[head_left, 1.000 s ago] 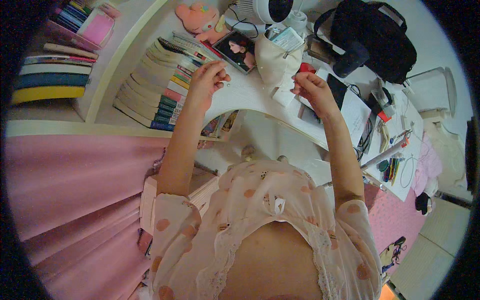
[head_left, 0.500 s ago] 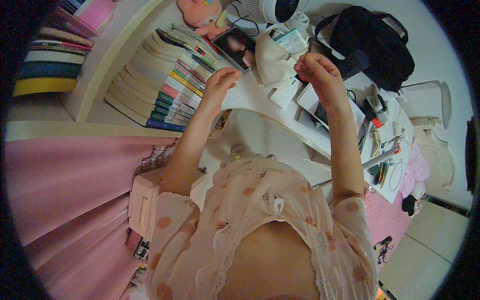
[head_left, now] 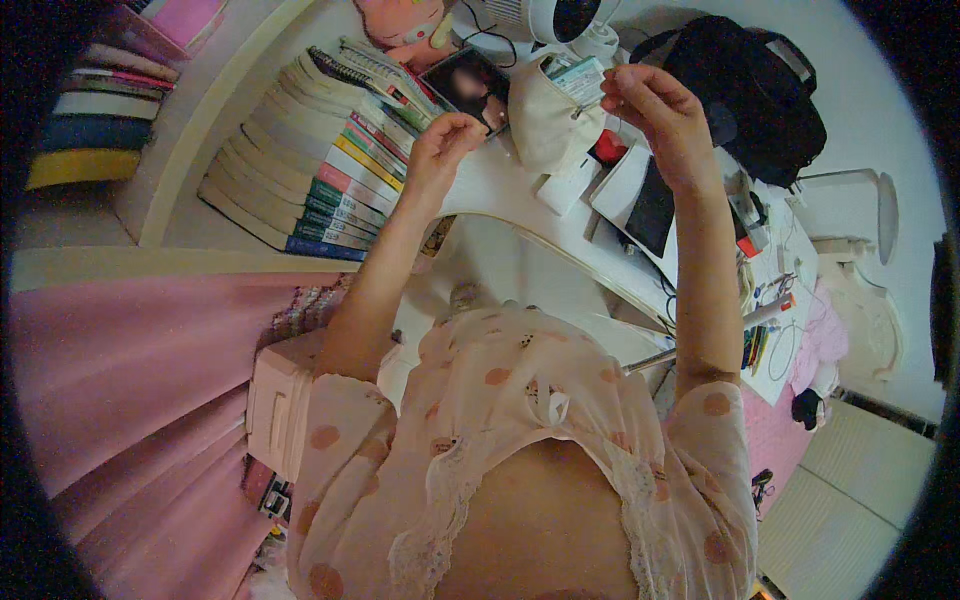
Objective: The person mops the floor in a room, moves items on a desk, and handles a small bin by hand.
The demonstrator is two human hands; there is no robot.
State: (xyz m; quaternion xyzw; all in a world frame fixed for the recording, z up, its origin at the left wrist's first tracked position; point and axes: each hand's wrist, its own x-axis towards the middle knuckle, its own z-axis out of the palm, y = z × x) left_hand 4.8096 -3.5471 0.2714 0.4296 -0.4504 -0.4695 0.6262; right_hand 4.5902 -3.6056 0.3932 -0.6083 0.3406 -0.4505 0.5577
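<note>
Both hands are raised in front of me over a white desk [head_left: 500, 185]. My left hand [head_left: 445, 145] has its thumb and fingers pinched together, close to a dark photo card [head_left: 475, 85]. My right hand [head_left: 655, 105] is held higher, fingertips pinched at its upper left. A very fine thread [head_left: 592, 108] seems to run from those fingertips toward the left hand; it is barely visible. Between and beyond the hands a cream fabric pouch [head_left: 545, 125] lies on the desk, with a small red thing [head_left: 608, 147] beside it.
A row of books [head_left: 300, 170] stands at the left by a shelf. A pink plush toy [head_left: 405, 25], a white fan [head_left: 570, 20] and a black bag [head_left: 760, 95] are at the back. Pens and cables [head_left: 765, 320] lie at the right. A pink cover [head_left: 130, 370] fills the lower left.
Both hands have risen and drawn apart, the right one going up and to the right. The red thing near the right fingers a second ago now lies on the desk.
</note>
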